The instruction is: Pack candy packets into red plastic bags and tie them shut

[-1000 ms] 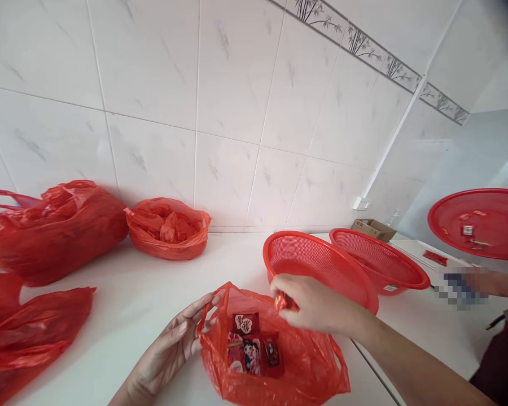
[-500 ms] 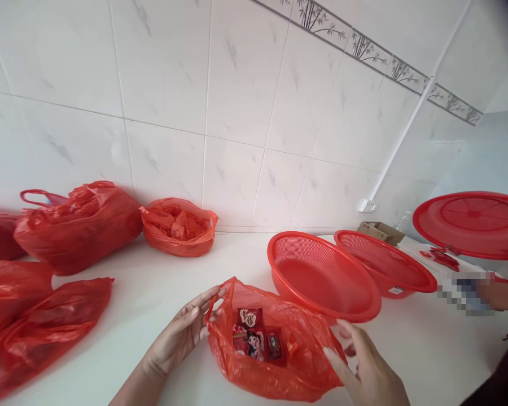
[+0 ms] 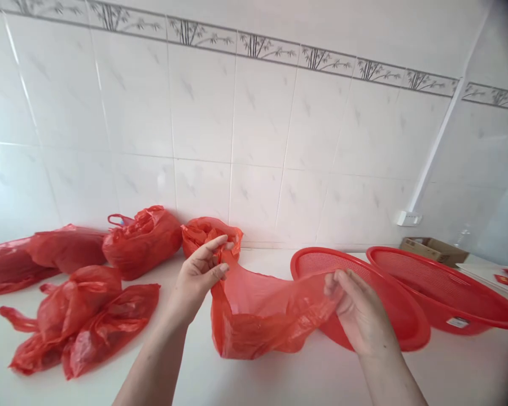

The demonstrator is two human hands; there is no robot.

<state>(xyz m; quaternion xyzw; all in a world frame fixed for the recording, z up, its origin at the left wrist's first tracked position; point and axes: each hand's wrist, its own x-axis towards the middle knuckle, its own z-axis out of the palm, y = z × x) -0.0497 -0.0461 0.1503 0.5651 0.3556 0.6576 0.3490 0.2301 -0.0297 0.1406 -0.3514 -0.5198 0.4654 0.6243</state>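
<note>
A thin red plastic bag (image 3: 254,335) hangs stretched between my two hands, just above the white table (image 3: 203,383). My left hand (image 3: 201,273) pinches its left top edge between thumb and fingers. At the opposite side, my right hand (image 3: 355,304) is closed on the other top edge. The bag's mouth is wide, and its front wall sags in the middle. From this angle the packets inside are hidden. Behind my right hand stands a red plastic colander basket (image 3: 406,332), partly covered by the bag and hand.
Several filled red bags (image 3: 144,242) lie at the left and along the tiled wall (image 3: 262,203). A second red colander (image 3: 461,327) stands at the right, with a cardboard box (image 3: 432,251) behind it. A wall socket (image 3: 409,219) is above the box.
Both hands have lifted the bag and pulled its edges up; the packets have gone out of sight. My right hand has closed on the rim. The view has swung left, and the other person has left the frame.
</note>
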